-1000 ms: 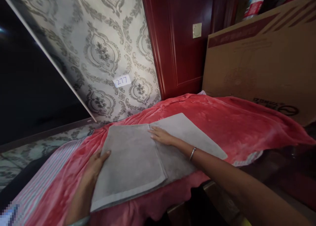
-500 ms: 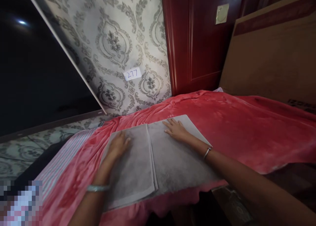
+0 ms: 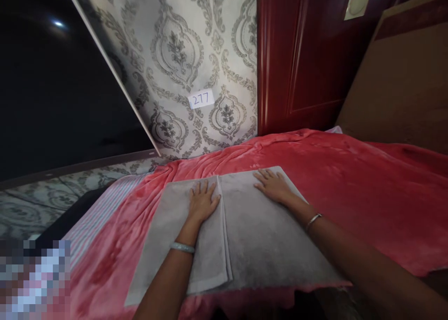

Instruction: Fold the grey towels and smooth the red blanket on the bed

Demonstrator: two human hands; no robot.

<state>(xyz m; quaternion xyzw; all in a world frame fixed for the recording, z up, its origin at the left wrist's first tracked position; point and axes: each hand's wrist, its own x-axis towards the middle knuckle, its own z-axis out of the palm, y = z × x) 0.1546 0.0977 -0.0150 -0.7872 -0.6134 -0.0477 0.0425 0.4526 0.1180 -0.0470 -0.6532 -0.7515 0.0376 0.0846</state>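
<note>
Our left hand (image 3: pixel 203 203) and right hand (image 3: pixel 275 186) rest on the folded grey cloth (image 3: pixel 273 245), each grip spread wide. Under it we have a red blanket (image 3: pixel 350 184).

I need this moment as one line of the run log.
left hand: flat on layered part of grey cloth | right hand: flat on its right part | grey cloth: on red blanket

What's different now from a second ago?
The left grip came off the left edge of the grey, rectangular, folded cloth and moved right, lying flat on its left part. The right grip moved right, from the middle line toward the far right corner. The cloth stays folded on the red plush blanket.
</note>
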